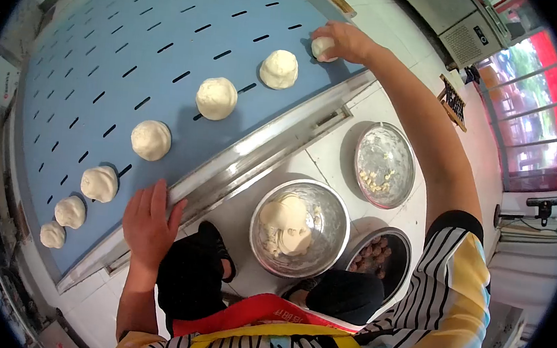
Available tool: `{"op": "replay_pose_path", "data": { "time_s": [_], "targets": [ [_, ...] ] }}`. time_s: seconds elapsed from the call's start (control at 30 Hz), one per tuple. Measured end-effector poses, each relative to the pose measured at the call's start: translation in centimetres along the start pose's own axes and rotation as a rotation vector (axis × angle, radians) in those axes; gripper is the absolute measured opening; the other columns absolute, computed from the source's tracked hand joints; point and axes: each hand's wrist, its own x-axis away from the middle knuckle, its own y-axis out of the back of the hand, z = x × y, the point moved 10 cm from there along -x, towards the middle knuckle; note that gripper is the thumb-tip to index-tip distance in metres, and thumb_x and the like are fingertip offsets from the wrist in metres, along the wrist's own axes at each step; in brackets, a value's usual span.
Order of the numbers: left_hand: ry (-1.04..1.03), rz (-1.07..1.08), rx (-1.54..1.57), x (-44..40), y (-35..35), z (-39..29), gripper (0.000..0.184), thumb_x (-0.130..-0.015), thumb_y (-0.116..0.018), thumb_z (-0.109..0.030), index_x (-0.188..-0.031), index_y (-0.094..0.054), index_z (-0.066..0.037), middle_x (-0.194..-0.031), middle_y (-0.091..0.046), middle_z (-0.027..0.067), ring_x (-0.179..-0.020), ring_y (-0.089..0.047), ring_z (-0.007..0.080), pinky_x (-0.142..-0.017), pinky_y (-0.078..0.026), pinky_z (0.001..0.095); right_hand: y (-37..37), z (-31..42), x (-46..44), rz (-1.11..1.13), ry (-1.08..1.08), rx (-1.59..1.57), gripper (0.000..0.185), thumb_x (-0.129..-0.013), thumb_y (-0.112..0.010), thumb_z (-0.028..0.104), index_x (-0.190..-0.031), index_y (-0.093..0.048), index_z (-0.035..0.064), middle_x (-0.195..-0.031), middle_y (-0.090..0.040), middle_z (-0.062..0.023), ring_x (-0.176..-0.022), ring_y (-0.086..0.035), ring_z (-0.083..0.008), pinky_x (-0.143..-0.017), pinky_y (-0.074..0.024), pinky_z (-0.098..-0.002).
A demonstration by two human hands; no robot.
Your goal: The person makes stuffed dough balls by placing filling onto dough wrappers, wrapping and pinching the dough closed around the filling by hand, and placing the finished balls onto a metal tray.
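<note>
At the far right end of the blue slotted tray (189, 56), my right hand (349, 43) curls its fingers over a round pale dough bun (323, 48). Whether the bun's underside touches the tray cannot be seen. A row of several similar buns runs along the tray's near side, from the bun beside my right hand (279, 69) down to a smaller-looking one (52, 235) at the lower left. My left hand (150, 223) lies with fingers stretched out on the tray's metal edge (254, 152), below another bun (99, 183), holding nothing.
On the tiled floor between my feet and the tray stands a steel bowl with dough (284, 223). To its right are a floury metal basin with dough scraps (384, 166) and a dark bowl of brown balls (377, 254). A steel cabinet (435, 16) stands at the back right.
</note>
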Motion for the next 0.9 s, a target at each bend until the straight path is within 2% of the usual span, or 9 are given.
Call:
{"op": "replay_pose_path", "data": {
  "time_s": [0.2,0.3,0.4,0.5,0.6,0.7,0.8,0.9],
  "targets": [
    [-0.002,-0.001,0.015,-0.3,-0.3,0.0,0.043,-0.076,-0.074,-0.023,-0.109,-0.057,-0.001,-0.078,-0.058,0.0105,-0.068,-0.056,0.0268,-0.061,-0.044,0.0375,-0.6,1.0,0.6,-0.005,0.171,0.014,0.043,-0.071,-0.075,0.022,-0.112,-0.061,0.0148,-0.110,-0.058,-0.0108,-0.103,-0.058,-0.0334,-0.088,-0.0462,-0.0425],
    [-0.019,-0.020,0.003,-0.3,-0.1,-0.1,0.043,-0.076,-0.074,-0.023,-0.109,-0.057,-0.001,-0.077,-0.057,0.0102,-0.068,-0.055,0.0268,-0.060,-0.044,0.0378,-0.7,1.3,0.6,0.000,0.141,0.063,0.043,-0.072,-0.075,0.020,-0.112,-0.061,0.0153,-0.113,-0.057,-0.0093,-0.103,-0.058,-0.0328,-0.088,-0.0463,-0.0423],
    [-0.030,-0.039,0.011,-0.3,0.3,-0.3,0.042,-0.076,-0.074,-0.023,-0.108,-0.057,0.000,-0.076,-0.057,0.0103,-0.068,-0.056,0.0269,-0.061,-0.045,0.0377,-0.7,1.6,0.9,0.029,0.092,0.105,0.051,-0.070,-0.075,0.022,-0.118,-0.058,0.0163,-0.120,-0.055,-0.0096,-0.107,-0.056,-0.0340,-0.089,-0.0464,-0.0395],
    [-0.008,-0.013,0.036,-0.2,0.1,-0.2,0.041,-0.076,-0.074,-0.023,-0.106,-0.057,0.000,-0.077,-0.056,0.0111,-0.069,-0.056,0.0270,-0.061,-0.045,0.0377,0.2,2.0,1.3,0.026,0.099,0.142,0.062,-0.068,-0.077,0.031,-0.124,-0.054,0.0194,-0.127,-0.051,-0.0098,-0.105,-0.058,-0.0341,-0.089,-0.0472,-0.0391],
    [-0.016,-0.010,0.038,-0.1,0.2,-0.1,0.040,-0.077,-0.073,-0.023,-0.106,-0.056,0.000,-0.078,-0.057,0.0115,-0.069,-0.056,0.0269,-0.061,-0.045,0.0377,2.8,0.4,1.9,-0.064,-0.277,0.097,0.067,-0.065,-0.079,0.043,-0.124,-0.056,0.0194,-0.123,-0.056,-0.0123,-0.109,-0.056,-0.0339,-0.092,-0.0460,-0.0418],
    [-0.028,-0.028,0.027,-0.1,0.3,-0.3,0.040,-0.078,-0.073,-0.023,-0.106,-0.056,0.000,-0.078,-0.057,0.0112,-0.070,-0.056,0.0268,-0.061,-0.045,0.0375,0.4,-0.6,0.0,0.046,-0.240,0.088,0.072,-0.063,-0.080,0.046,-0.125,-0.055,0.0207,-0.114,-0.061,-0.0155,-0.107,-0.058,-0.0337,-0.089,-0.0472,-0.0429],
    [-0.021,-0.008,0.009,-0.3,0.3,-0.3,0.040,-0.079,-0.073,-0.024,-0.107,-0.056,-0.001,-0.079,-0.057,0.0109,-0.071,-0.057,0.0267,-0.062,-0.045,0.0371,-0.5,-0.8,-0.5,0.048,-0.228,0.124,0.070,-0.064,-0.080,0.044,-0.125,-0.056,0.0210,-0.107,-0.065,-0.0166,-0.102,-0.060,-0.0347,-0.087,-0.0483,-0.0429],
    [-0.011,0.000,0.006,-0.1,0.0,-0.1,0.040,-0.079,-0.072,-0.024,-0.107,-0.056,-0.001,-0.080,-0.057,0.0111,-0.072,-0.057,0.0269,-0.063,-0.045,0.0371,-0.8,-1.6,-0.1,0.074,-0.280,0.008,0.061,-0.068,-0.078,0.038,-0.122,-0.058,0.0203,-0.107,-0.065,-0.0165,-0.097,-0.062,-0.0354,-0.084,-0.0497,-0.0431]
  ]
}}
